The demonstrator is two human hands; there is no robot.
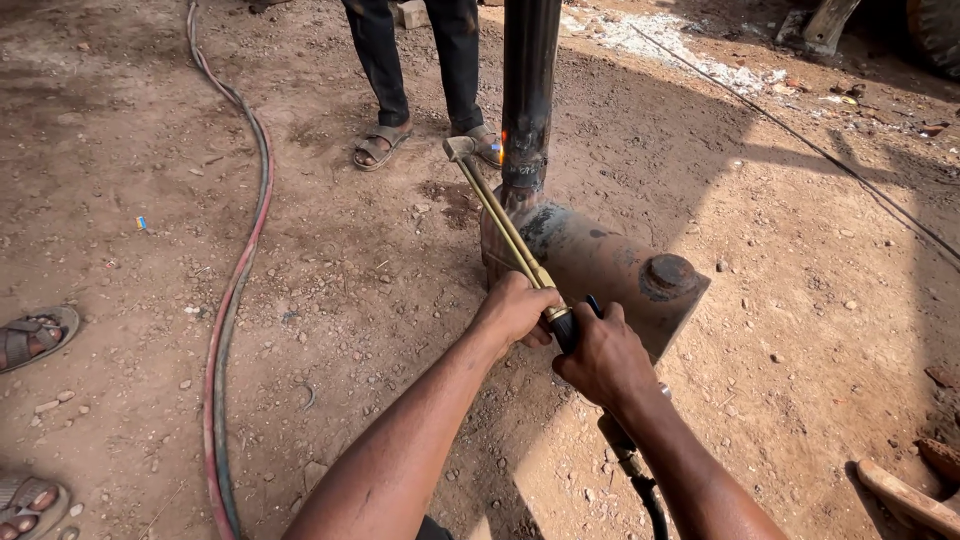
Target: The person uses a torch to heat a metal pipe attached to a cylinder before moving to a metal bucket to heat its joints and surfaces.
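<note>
Both hands point(560, 335) hide torch point(500, 215) handle (hose point(650, 495) cropped).

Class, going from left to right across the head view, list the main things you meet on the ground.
Sandalled foot → red and green hoses → left hand on the brass torch → right hand → rusty cylinder → wooden piece.

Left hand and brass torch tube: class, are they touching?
Touching. The head view shows the left hand wrapped around the brass torch tube near its lower end.
</note>
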